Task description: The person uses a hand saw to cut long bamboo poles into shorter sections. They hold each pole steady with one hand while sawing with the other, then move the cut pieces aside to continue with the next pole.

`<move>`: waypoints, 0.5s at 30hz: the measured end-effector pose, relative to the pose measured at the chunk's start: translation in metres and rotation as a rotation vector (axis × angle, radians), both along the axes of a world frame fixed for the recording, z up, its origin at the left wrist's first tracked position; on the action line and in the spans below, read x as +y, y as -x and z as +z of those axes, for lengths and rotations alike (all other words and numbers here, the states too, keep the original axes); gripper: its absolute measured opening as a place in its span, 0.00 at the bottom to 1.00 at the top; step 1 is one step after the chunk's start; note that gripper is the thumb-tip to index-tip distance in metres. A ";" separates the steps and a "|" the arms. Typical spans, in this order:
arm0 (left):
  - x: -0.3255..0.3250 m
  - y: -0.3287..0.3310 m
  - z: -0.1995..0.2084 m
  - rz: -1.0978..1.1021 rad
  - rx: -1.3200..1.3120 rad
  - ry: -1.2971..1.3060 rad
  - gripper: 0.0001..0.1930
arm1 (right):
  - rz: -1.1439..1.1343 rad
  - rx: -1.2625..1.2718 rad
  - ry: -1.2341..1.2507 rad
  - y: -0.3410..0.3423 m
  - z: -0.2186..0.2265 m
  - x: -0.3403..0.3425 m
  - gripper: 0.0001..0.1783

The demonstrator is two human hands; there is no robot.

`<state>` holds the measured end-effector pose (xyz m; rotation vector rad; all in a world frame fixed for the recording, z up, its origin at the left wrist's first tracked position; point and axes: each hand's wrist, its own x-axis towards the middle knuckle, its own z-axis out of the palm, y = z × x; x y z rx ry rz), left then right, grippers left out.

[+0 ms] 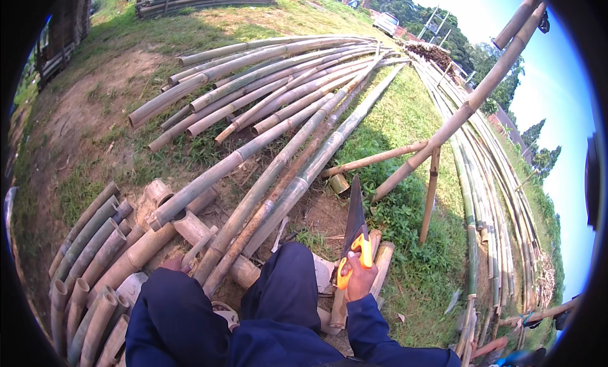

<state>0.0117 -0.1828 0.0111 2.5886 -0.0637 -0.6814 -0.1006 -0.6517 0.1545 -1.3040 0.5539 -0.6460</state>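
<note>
My right hand is closed round the yellow handle of a hand saw. Its dark blade points up and away, with the tip above the grass. My left hand is low beside my left knee, next to the lower ends of several long bamboo poles; the knee hides most of its fingers, so its grip cannot be made out. Beside it, a short pale piece of bamboo leans by the poles. Under the poles, a thick bamboo log lies crosswise.
Short cut bamboo lengths are heaped at the left. Long bamboo poles fan out ahead over grass and bare soil. A slanting bamboo post with a brace rises at the right, beyond which more long poles lie. A car stands far off.
</note>
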 end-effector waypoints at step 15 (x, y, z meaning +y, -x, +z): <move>0.015 0.011 0.020 0.066 0.051 0.006 0.37 | 0.076 -0.038 0.013 -0.006 0.009 0.013 0.04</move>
